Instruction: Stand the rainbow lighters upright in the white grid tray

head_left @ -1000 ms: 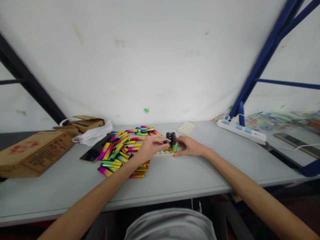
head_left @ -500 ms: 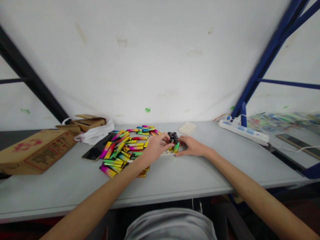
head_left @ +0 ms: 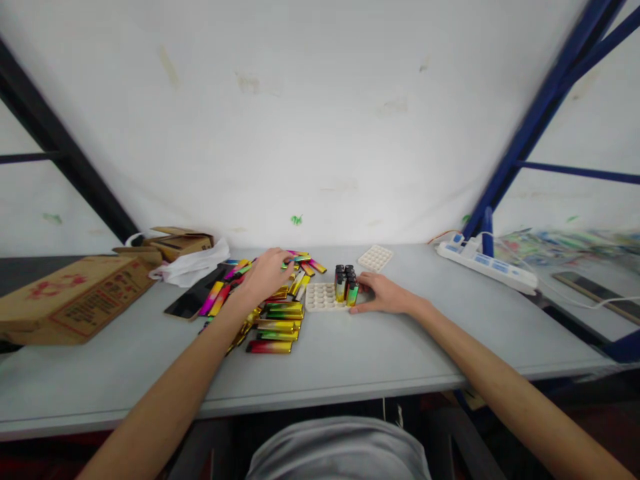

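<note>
Here, left hand (head_left: 265, 275) flat on loose lighters (head_left: 275, 319), fingers spread, right hand (head_left: 386, 295) steadying one tray (head_left: 323, 297), fingers together, second tray (head_left: 374, 257) behind, uncountable pile.

Left hand (head_left: 264, 275) over the lighter pile (head_left: 270, 303), right hand (head_left: 384, 294) beside the white tray (head_left: 320, 297).

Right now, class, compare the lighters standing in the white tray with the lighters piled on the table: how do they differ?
The lighters in the tray stand upright in tidy rows; the piled lighters lie flat, scattered and overlapping. The right hand rests beside the tray; the left hand reaches onto the pile. Both show rainbow-coloured bodies.
</note>
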A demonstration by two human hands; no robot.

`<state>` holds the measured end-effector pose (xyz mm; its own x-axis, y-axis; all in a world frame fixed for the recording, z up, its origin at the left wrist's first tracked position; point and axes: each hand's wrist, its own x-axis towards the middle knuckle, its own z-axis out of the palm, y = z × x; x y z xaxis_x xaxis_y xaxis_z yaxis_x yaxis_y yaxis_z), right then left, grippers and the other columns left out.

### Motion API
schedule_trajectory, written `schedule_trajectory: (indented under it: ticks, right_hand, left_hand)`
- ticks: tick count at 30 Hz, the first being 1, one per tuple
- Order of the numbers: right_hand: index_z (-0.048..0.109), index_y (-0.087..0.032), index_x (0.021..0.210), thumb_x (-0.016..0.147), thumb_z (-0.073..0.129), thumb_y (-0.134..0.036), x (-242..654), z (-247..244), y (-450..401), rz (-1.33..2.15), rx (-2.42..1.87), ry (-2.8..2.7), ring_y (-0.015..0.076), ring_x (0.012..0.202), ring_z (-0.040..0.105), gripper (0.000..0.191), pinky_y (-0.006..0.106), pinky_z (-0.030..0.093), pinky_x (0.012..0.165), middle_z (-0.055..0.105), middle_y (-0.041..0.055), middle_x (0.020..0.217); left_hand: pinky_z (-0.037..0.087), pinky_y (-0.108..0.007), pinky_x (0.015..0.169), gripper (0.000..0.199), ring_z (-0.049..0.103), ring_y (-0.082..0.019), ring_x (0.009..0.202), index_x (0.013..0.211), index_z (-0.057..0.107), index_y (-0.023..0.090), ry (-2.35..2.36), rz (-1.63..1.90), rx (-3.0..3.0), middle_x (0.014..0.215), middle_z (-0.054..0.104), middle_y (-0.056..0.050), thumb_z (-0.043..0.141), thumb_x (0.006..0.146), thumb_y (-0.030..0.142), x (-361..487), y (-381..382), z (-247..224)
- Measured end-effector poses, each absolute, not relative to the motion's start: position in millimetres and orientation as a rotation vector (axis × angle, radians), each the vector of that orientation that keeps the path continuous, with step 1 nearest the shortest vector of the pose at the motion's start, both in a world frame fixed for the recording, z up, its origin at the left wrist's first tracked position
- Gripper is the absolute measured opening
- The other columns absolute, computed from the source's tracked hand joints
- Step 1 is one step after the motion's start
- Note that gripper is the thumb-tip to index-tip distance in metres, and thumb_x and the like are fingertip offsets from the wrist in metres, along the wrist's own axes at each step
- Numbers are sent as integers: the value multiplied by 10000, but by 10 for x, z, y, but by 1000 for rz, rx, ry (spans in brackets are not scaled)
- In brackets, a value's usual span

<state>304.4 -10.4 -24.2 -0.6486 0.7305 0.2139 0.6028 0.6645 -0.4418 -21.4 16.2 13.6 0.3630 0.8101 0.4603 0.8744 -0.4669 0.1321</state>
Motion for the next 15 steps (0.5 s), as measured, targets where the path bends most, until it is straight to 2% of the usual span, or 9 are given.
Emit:
schedule_trajectory:
  ticks: [3,6,10,15]
  right_hand:
    - [654,-140,1169,759,799,-629,3048,-247,-96,470,-1061,-2510,208,785,565,654,303,431,697,644,73,940]
    - [653,-146,1183,765,795,-630,3046,-240,-98,481,-1045,-2517,207,784,561,656,303,430,698,639,68,928]
    - [653,-137,1158,757,797,-637,3042,-237,-100,470,-1044,-2510,203,773,553,657,302,430,691,632,66,917]
    - [653,-136,1116,761,794,-637,3043,-247,-97,457,-1051,-2514,200,773,556,630,302,427,691,639,66,921]
  left_hand:
    - [443,-432,1110,445,611,-290,1226,1309,653,99,-1558,-606,-2444,1306,688,-167,448,963,290,-381,352,24]
    - [398,-422,1159,483,555,-294,1326,1380,610,87,-1548,-505,-2499,1435,609,-176,467,967,293,-384,433,-53]
    - [453,-417,1095,406,632,-300,1232,1308,675,163,-1645,-368,-2520,1318,694,-143,517,941,234,-299,409,-46]
    - [495,-459,1013,327,677,-336,1113,1184,721,146,-1720,-441,-2488,1174,737,-169,574,896,196,-296,380,-11]
